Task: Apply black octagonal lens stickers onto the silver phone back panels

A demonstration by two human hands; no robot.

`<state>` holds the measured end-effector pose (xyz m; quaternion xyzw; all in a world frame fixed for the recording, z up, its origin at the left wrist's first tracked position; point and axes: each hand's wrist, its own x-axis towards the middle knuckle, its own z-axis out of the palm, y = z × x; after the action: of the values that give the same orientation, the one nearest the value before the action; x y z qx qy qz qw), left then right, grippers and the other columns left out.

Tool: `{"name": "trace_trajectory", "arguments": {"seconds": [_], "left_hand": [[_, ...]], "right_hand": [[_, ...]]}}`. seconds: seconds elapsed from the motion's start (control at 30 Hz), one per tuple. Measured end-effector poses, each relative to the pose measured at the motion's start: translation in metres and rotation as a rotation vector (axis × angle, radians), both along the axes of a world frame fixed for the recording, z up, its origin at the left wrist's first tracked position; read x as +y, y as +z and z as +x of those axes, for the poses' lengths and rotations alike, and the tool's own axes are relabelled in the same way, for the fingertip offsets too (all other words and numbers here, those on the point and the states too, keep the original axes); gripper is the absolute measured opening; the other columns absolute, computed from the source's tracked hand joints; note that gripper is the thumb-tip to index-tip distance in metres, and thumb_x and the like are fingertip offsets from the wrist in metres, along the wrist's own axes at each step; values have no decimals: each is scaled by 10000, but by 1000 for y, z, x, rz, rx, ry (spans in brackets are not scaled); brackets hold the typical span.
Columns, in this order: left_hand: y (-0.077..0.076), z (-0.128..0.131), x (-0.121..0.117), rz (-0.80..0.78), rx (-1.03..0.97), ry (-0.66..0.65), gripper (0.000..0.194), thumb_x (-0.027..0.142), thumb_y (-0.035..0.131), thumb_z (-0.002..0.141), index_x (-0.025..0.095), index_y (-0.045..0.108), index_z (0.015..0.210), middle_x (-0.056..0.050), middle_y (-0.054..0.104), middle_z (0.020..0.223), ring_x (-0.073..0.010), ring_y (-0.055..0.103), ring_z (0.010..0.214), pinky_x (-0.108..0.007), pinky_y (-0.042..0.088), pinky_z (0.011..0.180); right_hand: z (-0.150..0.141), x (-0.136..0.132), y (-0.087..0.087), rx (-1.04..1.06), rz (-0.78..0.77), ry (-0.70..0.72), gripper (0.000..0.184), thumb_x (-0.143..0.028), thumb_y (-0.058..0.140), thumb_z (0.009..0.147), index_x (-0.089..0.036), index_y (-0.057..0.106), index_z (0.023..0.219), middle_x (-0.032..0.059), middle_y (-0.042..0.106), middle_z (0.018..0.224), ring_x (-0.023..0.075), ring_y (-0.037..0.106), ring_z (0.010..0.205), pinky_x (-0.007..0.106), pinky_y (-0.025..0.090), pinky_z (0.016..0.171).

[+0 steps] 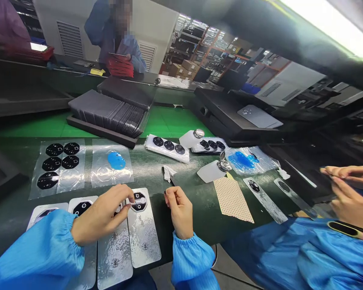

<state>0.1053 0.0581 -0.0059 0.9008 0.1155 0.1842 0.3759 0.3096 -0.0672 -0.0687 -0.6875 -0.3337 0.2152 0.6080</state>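
Observation:
Silvery phone back panels (145,237) with dark camera rings lie in a row at the table's near edge. My left hand (104,211) is over them, thumb and index finger slightly apart. Its fingertips reach the camera ring (139,202) of the rightmost panel; whether they press on it I cannot tell. Right of that panel, my right hand (180,207) is closed in a pinch, and what it holds is too small to make out. Just beyond its fingertips is a dark flat stick with a crumpled white cloth (168,173).
Clear sheets carry black ring stickers (50,163) and a blue film piece (116,160). Two white dispenser bottles (210,171) and a perforated tan sheet (233,201) stand or lie to the right. Behind are black trays (109,112). At right, a co-worker's hands (351,185) handle something small.

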Motion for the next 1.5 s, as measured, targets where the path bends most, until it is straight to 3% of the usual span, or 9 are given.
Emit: {"name": "trace_trajectory", "arguments": {"seconds": [0.1, 0.23, 0.33, 0.6, 0.87, 1.13, 1.23, 1.37, 1.5], "left_hand": [[-11, -11, -15, 223, -10, -93, 218, 26, 380, 924, 165, 536, 985, -67, 629, 972, -191, 579, 922, -338, 511, 811], [-37, -20, -37, 664, -136, -260, 246, 33, 394, 949, 117, 622, 983, -99, 687, 1016, -223, 620, 1031, -387, 482, 987], [-46, -22, -44, 794, -134, -285, 249, 69, 410, 964, 99, 652, 1012, -107, 698, 1081, -235, 620, 1102, -374, 460, 1042], [-45, -19, -38, 784, -93, -232, 194, 57, 474, 918, 92, 637, 1017, -106, 690, 1077, -242, 624, 1122, -406, 456, 1083], [-42, -6, -24, 665, -13, -100, 103, 106, 482, 913, 139, 565, 861, -76, 657, 886, -260, 649, 1038, -510, 468, 1092], [-39, -3, -14, 633, -4, -140, 169, 95, 436, 949, 161, 524, 821, -21, 601, 805, -217, 643, 1015, -528, 381, 1172], [-38, 0, -12, 622, -4, -148, 174, 87, 436, 942, 168, 516, 810, -6, 579, 776, -195, 649, 955, -515, 385, 1173], [-38, 2, -11, 656, -21, -146, 172, 82, 441, 931, 172, 520, 807, -14, 593, 780, -188, 654, 908, -470, 443, 1139], [-39, 2, -11, 673, -24, -151, 173, 76, 437, 932, 163, 532, 817, -22, 608, 787, -191, 664, 899, -460, 474, 1115]], "right_hand": [[1, 3, 2, 32, -2, -34, 266, -453, 626, 876, -190, 621, 838, 3, 601, 727, 111, 504, 590, 246, 408, 537], [1, 7, 4, 44, 29, -87, 201, -376, 702, 801, -200, 636, 872, 10, 627, 854, 104, 532, 627, 264, 475, 611], [2, 6, 3, 38, 44, -136, 216, -388, 708, 793, -200, 633, 866, 1, 616, 834, 110, 541, 652, 271, 484, 643], [2, 1, -3, 7, 12, -137, 306, -482, 647, 849, -183, 659, 783, -18, 563, 648, 122, 520, 596, 255, 447, 554], [-3, 6, 6, -47, 9, -14, 200, -372, 664, 839, -207, 711, 942, 35, 633, 913, 138, 592, 693, 294, 540, 651], [-5, 1, -1, -57, -5, 10, 171, -301, 647, 867, -200, 636, 1004, 41, 645, 891, 171, 642, 812, 294, 545, 722], [-9, 2, 4, -173, -8, 80, 52, -253, 615, 899, -203, 628, 896, 30, 630, 860, 155, 618, 773, 274, 517, 696], [-15, 8, 18, -434, -14, 244, 128, -148, 558, 921, -214, 664, 891, 34, 545, 881, 160, 569, 800, 274, 489, 681], [-22, 16, 25, -700, -20, 311, 195, -84, 531, 918, -218, 671, 902, 56, 524, 967, 192, 521, 896, 319, 474, 762]]}}
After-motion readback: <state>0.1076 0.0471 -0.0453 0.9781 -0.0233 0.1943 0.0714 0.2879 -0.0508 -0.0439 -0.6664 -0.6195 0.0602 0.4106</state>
